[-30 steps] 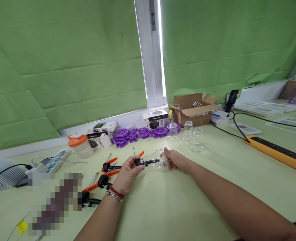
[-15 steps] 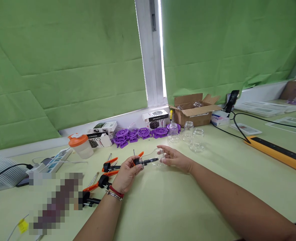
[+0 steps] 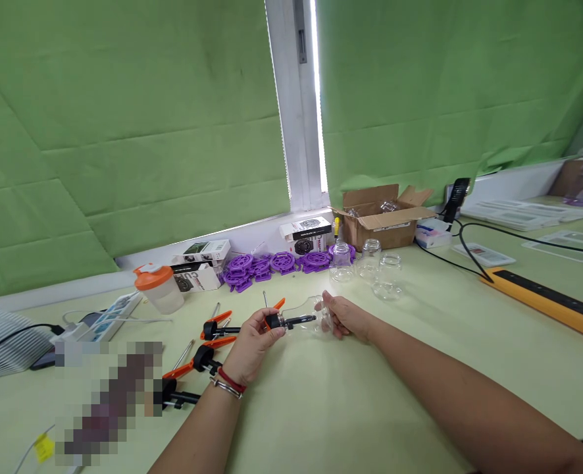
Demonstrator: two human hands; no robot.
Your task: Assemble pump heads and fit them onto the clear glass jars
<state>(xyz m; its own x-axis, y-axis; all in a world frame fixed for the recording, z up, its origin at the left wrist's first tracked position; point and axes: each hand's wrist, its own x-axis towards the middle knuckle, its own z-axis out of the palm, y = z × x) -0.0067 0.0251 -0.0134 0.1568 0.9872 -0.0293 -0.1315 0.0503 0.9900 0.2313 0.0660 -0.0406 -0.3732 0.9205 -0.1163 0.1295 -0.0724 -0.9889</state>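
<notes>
From where I stand, the large letters "CU" are legible on the white-and-black cardboard carton (image 3: 200,275) at the back left; its finer print is too small. A second white-and-black carton (image 3: 307,230) and the white label on the open brown cardboard box (image 3: 393,236) carry print I can't read.

The clear, flared jar (image 3: 297,307) lies sideways between the person's hands over the pale green table (image 3: 351,401), a slim black tube (image 3: 301,320) inside it. The left hand (image 3: 251,337) pinches the round black cap (image 3: 273,320) at the jar's neck, as before. The right hand (image 3: 343,316), its fingers looser half a second ago, now has them curled against the wide base.
</notes>
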